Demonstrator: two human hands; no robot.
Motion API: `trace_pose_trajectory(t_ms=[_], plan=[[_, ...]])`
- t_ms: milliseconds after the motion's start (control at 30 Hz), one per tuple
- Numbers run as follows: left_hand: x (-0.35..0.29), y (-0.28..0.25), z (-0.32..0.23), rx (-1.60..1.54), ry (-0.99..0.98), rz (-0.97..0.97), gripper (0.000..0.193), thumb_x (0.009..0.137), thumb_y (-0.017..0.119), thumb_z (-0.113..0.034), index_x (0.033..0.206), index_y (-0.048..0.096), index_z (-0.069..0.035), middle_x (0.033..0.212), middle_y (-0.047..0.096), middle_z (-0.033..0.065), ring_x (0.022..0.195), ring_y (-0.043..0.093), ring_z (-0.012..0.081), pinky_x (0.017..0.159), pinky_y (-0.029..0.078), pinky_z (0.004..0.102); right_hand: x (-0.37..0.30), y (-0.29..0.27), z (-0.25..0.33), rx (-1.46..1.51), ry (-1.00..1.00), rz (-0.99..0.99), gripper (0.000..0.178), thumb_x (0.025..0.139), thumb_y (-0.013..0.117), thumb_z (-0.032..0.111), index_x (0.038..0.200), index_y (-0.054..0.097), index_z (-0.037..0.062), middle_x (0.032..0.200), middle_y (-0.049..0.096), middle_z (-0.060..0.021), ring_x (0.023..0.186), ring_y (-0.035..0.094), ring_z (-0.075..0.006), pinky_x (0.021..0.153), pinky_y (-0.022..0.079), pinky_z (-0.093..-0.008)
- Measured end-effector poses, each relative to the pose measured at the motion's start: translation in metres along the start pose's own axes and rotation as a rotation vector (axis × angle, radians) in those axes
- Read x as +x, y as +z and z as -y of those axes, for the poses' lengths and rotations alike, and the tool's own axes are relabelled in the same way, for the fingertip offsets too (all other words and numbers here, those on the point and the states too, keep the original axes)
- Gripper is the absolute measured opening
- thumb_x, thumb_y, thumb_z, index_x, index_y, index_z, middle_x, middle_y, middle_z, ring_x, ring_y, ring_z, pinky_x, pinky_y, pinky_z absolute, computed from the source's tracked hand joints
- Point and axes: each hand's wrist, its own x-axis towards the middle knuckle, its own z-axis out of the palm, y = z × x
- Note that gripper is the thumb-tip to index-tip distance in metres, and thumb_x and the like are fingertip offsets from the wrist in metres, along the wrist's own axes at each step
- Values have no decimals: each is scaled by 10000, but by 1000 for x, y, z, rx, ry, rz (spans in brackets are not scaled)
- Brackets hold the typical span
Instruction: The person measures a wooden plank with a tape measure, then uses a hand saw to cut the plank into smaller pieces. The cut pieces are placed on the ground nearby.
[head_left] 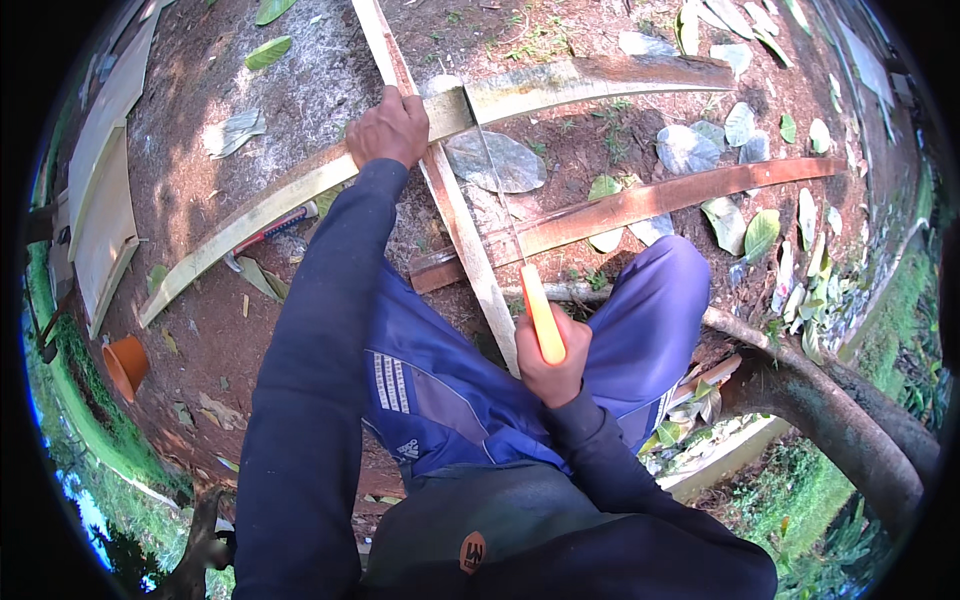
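A long pale wooden plank (530, 92) lies crosswise ahead of me, resting over a narrow wooden strip (462, 215) that runs between my knees. My left hand (390, 130) is closed over the plank near that crossing and presses on it. In my right hand (553, 355) is the orange handle of a handsaw (541, 312), held between my knees. The thin saw blade points away from me and meets the plank just right of my left hand. Whether its teeth have cut into the wood is too small to tell.
A reddish-brown plank (650, 203) lies nearer on the right. Under the pale plank's left part is a tool with a red and blue handle (275, 228). An orange pot (125, 366) lies far left, below pale boards (105, 220). Leaves and a thick branch (830, 410) are at right.
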Motion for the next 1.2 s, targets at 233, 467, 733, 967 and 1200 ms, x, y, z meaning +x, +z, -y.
trace_pose_trajectory(t_ms=[233,467,733,967,1200], plan=[[0,-8,-8,0,4,-15,437,995,362,-367,1070,656,-52,913,744,241,887,723,382,948,449,501,140,62,20,67,-110,-61,257,829,687,186,689,605,-13,637,617,-246,645,659,-440,609,518,-476],[-6,1,2,32,-15,-41,452,987,363,-377,1068,650,-37,936,734,275,916,711,435,901,483,518,-36,-20,8,-2,-39,32,73,790,696,28,818,654,-25,658,645,-191,567,686,-338,549,536,-406],[2,5,-14,39,8,-73,468,986,364,-389,1104,661,-47,1034,727,290,1016,697,461,957,488,514,157,74,9,72,-155,-167,237,811,702,181,694,580,15,635,602,-227,599,625,-433,570,508,-455],[-3,-1,-7,32,-53,-64,460,991,351,-385,1082,649,-46,1018,730,280,1002,701,444,928,492,516,-28,-21,-13,52,-80,35,167,782,698,60,932,708,-12,769,688,-216,662,703,-389,603,567,-435],[7,4,-22,20,20,-100,433,980,386,-376,1050,653,-42,1005,724,299,988,697,466,942,485,536,164,70,9,-41,-215,-79,281,846,684,247,747,653,-14,730,674,-237,703,670,-442,679,541,-519]])
